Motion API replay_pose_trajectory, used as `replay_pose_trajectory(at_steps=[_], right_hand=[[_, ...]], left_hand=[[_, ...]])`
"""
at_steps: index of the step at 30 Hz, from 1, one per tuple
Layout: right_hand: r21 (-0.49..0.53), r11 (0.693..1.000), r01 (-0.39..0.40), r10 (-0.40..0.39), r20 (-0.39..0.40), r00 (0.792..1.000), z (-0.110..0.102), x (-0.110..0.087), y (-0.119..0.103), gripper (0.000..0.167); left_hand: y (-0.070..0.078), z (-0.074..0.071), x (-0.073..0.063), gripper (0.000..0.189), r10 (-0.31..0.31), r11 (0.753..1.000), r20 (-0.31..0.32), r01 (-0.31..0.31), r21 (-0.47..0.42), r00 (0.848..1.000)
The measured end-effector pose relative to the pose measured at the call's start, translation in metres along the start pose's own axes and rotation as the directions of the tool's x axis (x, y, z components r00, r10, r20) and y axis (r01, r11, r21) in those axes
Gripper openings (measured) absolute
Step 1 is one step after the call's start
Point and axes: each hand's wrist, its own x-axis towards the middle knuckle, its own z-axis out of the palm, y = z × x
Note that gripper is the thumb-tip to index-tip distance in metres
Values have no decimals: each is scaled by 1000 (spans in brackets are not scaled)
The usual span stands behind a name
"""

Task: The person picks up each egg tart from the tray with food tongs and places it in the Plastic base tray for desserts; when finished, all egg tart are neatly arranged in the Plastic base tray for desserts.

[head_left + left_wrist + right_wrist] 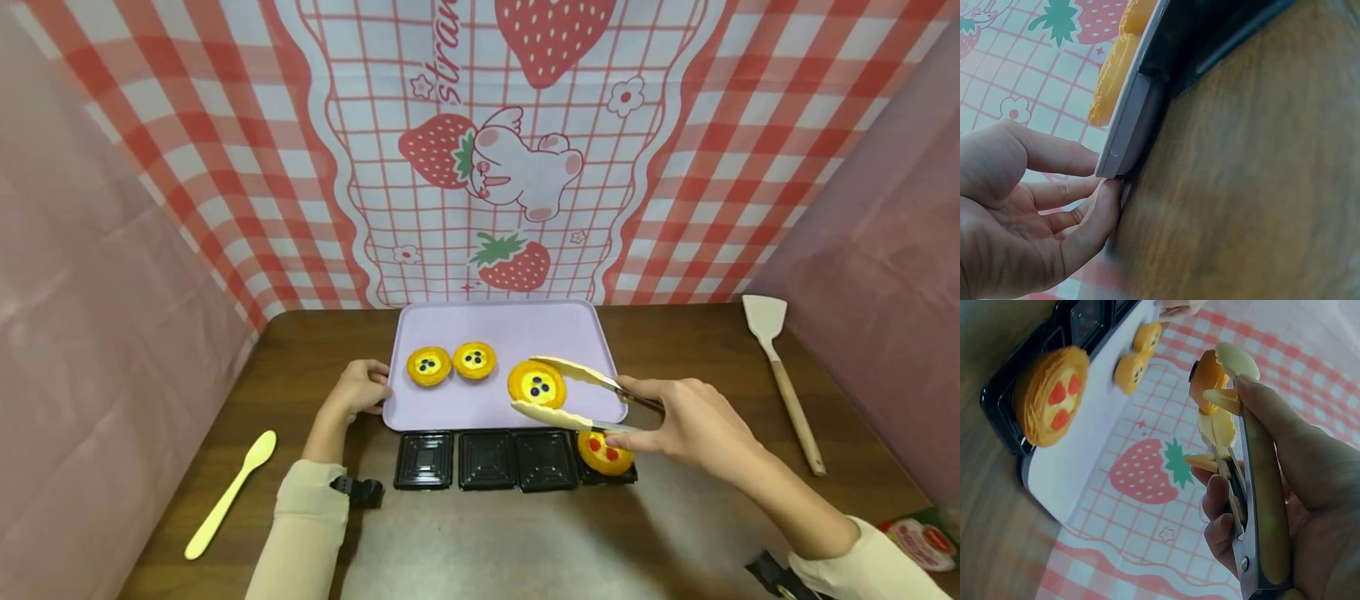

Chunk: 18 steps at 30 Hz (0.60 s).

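With thumb and fingers, my left hand [357, 389] pinches the left edge of the lilac tray [502, 321]. Metal tongs with cream scalloped tips [551, 414] are in the grip of my right hand [693, 417]. Between those tips is an egg tart with blueberries [537, 385]; the right wrist view shows it raised off the tray. Two more blueberry tarts [428, 367] sit side by side on the tray's left half. Along the tray's front edge runs a black tray with square compartments [425, 460]. Its rightmost compartment holds a red-topped tart [1050, 400].
A pale yellow spoon [232, 496] lies on the wooden table at left. At far right lies a spatula with a wooden handle [791, 400]. A strawberry-print cloth [525, 167] hangs behind the table. A green and red package [918, 542] shows at the lower right.
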Motion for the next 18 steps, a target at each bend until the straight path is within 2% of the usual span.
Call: replay_pose_trajectory(at_steps=[9, 18], right_hand=[[-22, 1000, 22, -22, 5, 1000, -3, -22, -4, 76], [7, 999, 54, -54, 35, 998, 23, -34, 8, 71]], left_hand=[[1, -2, 0, 41, -2, 1000, 0, 2, 2, 1000], [1, -1, 0, 42, -11, 1000, 5, 11, -1, 1000]])
